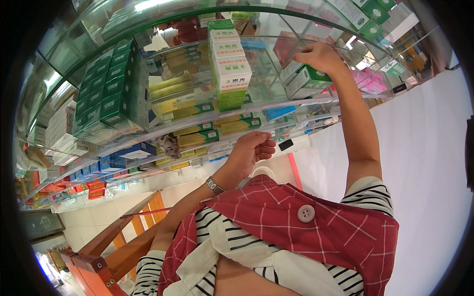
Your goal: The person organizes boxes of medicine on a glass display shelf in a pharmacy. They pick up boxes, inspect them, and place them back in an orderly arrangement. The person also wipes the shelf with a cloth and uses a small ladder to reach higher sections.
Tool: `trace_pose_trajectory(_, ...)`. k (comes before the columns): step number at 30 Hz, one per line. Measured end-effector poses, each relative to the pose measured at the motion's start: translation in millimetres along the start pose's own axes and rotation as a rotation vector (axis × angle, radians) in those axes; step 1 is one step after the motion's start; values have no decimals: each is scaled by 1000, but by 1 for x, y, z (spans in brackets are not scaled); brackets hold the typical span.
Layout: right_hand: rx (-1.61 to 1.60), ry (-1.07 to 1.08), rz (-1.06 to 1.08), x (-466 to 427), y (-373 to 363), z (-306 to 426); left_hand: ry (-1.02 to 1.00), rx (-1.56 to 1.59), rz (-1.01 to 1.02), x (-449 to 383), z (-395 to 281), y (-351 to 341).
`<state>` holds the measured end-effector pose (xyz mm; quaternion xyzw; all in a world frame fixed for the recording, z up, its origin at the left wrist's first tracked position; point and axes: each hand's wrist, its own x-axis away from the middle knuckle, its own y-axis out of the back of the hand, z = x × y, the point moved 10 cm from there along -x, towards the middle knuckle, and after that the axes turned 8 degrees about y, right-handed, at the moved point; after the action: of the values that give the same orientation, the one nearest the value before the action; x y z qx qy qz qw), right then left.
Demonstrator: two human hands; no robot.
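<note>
My right hand (319,58) reaches over the glass shelf (259,83) at the upper right. Its bent fingers are at the top of the green-and-white medicine boxes (305,82); whether they grip a box cannot be told. My left hand (251,150), with a metal wristwatch (214,185) at the wrist, is held in front of the shelf edge. Its fingers are loosely curled and nothing shows in them. Between the hands, a row of white-and-green boxes (231,70) runs back along the same shelf.
Dark green boxes (107,92) are stacked in a block at the left of the shelf. Pink packs (368,80) lie to the right. Lower shelves hold yellow-green boxes (198,138) and blue boxes (135,150). A wooden ladder-like frame (122,236) stands beside my left arm.
</note>
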<state>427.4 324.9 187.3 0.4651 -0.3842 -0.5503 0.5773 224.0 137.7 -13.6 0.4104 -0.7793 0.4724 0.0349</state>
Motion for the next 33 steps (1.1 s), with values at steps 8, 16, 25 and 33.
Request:
trace_pose_trajectory(8, -8, 37, -35, 4, 13, 8, 3, -22, -47, 2, -4, 0)
trace_pose_trajectory(16, 48, -13, 57, 8, 2, 2, -6, -32, -26, -1, 0, 4)
trace_pose_trajectory(25, -185, 36, -267, 31, 11, -9, -1, -38, -26, 0, 1, 5)
trace_pose_trajectory(33, -9, -71, -204, 49, 1, 6, 8, -46, -23, -5, 5, 8)
